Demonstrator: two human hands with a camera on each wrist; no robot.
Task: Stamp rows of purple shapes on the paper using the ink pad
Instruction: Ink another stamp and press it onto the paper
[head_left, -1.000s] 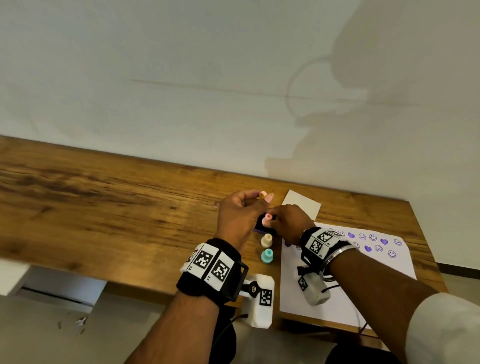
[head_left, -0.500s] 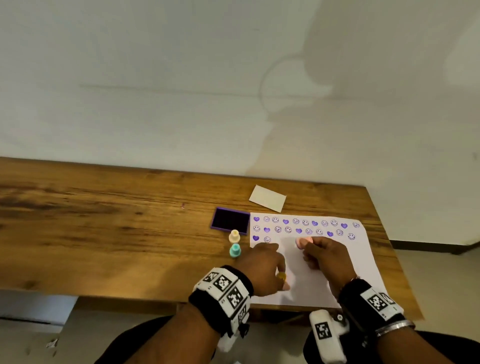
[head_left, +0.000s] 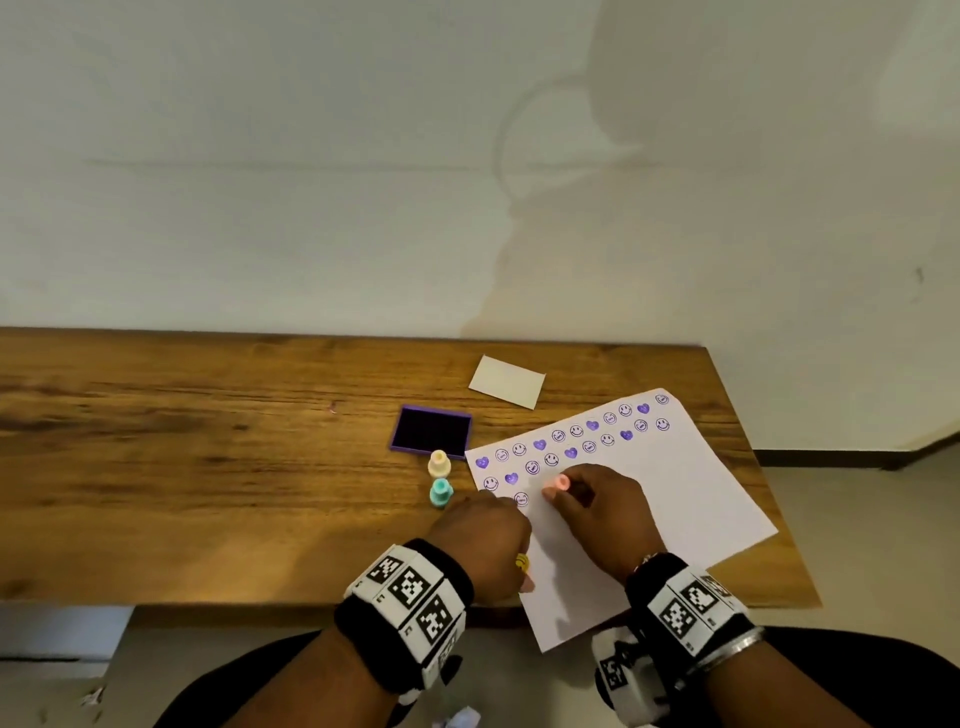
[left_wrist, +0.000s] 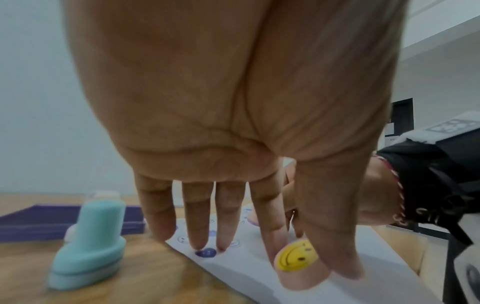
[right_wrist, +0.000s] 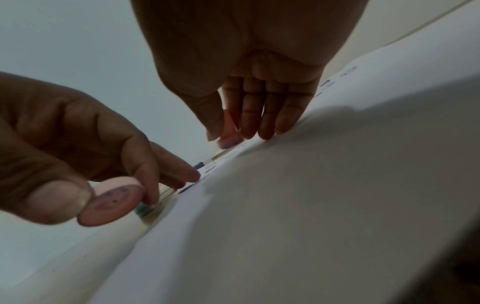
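A white paper (head_left: 675, 499) lies tilted on the wooden table (head_left: 208, 467), with rows of purple hearts and smiley faces along its upper edge. My right hand (head_left: 597, 504) pinches a pink stamp (head_left: 560, 483) upright on the paper in the third row; the same pink stamp (right_wrist: 228, 131) shows between its fingertips in the right wrist view. My left hand (head_left: 488, 525) presses straight fingers on the paper's left edge. Its thumb and forefinger pinch a pink cap with a yellow smiley (left_wrist: 296, 259). The purple ink pad (head_left: 431, 431) lies open left of the paper.
A cream stamp (head_left: 439, 464) and a teal stamp (head_left: 440, 492) stand between the ink pad and my left hand. A small white card (head_left: 506, 382) lies behind the paper. The table's right corner and front edge are close to the paper.
My right hand has carried the pink stamp from the ink pad down onto the paper. The paper has turned so its right end points away. My left hand has moved onto its left edge.
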